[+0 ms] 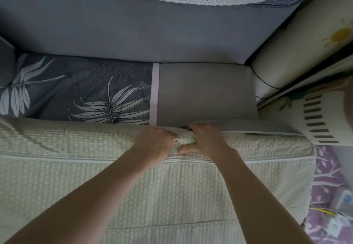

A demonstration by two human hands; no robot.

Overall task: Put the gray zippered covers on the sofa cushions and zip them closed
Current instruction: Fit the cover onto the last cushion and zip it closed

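A large sofa cushion (76,177) in pale ribbed fabric fills the lower part of the view, lying across the sofa seat. Along its far edge a gray cover (257,127) shows at the right, with a piped seam running to the corner. My left hand (154,142) and my right hand (204,140) sit close together at the middle of that far edge. Both pinch a small bunched fold of the pale fabric (186,139) between them. My right fingertips reach over the edge toward the gray cover. Any zipper pull is hidden.
Behind the cushion lies a leaf-print dark sheet (76,91) with a pink band, beside a plain gray panel (206,92). The gray sofa back (133,33) rises beyond, topped by white lace. A cream armrest (286,56) and cluttered purple bedding (328,196) stand at the right.
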